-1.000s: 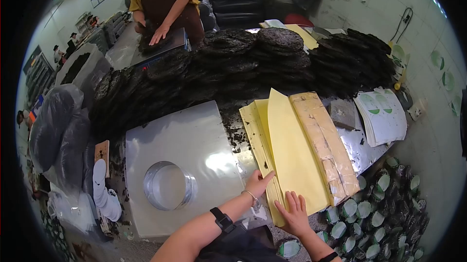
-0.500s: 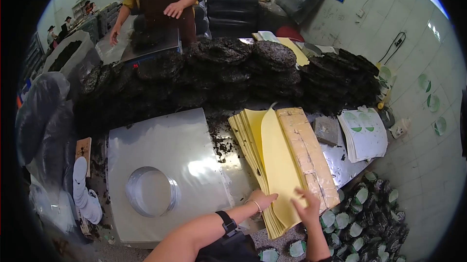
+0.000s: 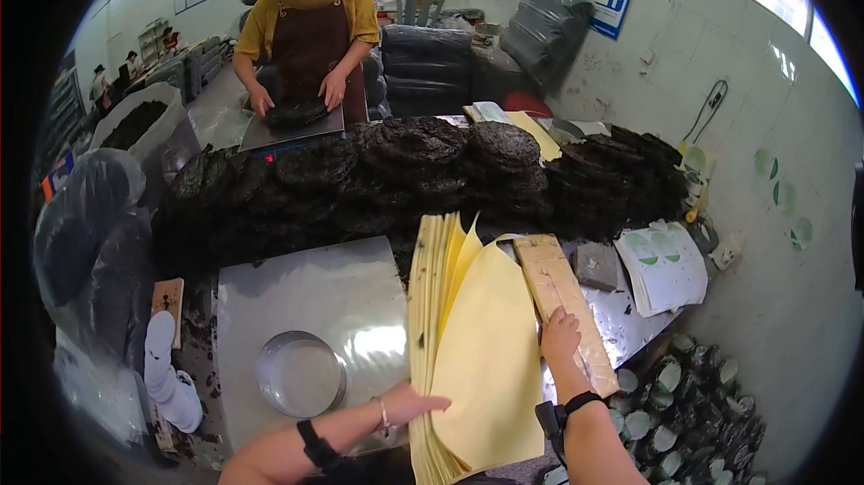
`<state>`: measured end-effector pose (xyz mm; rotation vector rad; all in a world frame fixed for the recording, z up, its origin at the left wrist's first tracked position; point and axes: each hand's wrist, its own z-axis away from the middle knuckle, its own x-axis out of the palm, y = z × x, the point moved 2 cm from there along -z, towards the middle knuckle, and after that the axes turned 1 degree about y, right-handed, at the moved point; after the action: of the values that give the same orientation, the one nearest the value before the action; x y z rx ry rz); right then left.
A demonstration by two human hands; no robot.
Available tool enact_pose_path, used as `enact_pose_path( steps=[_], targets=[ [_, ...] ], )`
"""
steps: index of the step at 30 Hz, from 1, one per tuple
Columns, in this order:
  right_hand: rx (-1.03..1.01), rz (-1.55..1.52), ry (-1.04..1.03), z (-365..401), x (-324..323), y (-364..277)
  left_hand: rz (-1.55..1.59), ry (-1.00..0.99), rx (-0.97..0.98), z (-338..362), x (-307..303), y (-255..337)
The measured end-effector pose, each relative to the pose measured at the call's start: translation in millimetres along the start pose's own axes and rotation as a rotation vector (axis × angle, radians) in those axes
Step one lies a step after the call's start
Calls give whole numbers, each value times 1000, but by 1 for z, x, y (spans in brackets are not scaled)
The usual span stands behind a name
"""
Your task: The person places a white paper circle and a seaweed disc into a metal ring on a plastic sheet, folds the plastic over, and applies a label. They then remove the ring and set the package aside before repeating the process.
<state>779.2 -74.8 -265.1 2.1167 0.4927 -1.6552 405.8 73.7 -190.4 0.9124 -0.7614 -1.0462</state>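
Two hands meet a stack of yellow paper sheets [image 3: 486, 359] at the lower centre of the frame. Your left hand [image 3: 409, 406] lies flat, fingers extended, against the stack's left edge. Your right hand [image 3: 560, 338] sits at the curled top sheet's right edge; whether it pinches the sheet cannot be told. Dark round cakes [image 3: 423, 170] are heaped above.

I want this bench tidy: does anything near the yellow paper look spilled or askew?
Yes. Dark crumbs lie scattered along the left edge of the metal plate. The yellow sheets stand fanned up unevenly between the left hand and the right hand, not lying flat.
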Motion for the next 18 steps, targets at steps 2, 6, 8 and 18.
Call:
enact_pose_path(
  steps=[2, 6, 8, 18],
  targets=[
    [34, -37, 94, 7, -5, -12, -28, 29, -25, 43, -6, -30],
    [25, -312, 29, 71, -20, -79, 257, 283, -102, 67, -20, -117],
    [119, -421, -62, 93, -31, -103, 211, 440, 36, 77, -20, -91],
    [196, -1298, -747, 79, -39, -70, 401, 635, 183, 38, -36, -89]
  ],
)
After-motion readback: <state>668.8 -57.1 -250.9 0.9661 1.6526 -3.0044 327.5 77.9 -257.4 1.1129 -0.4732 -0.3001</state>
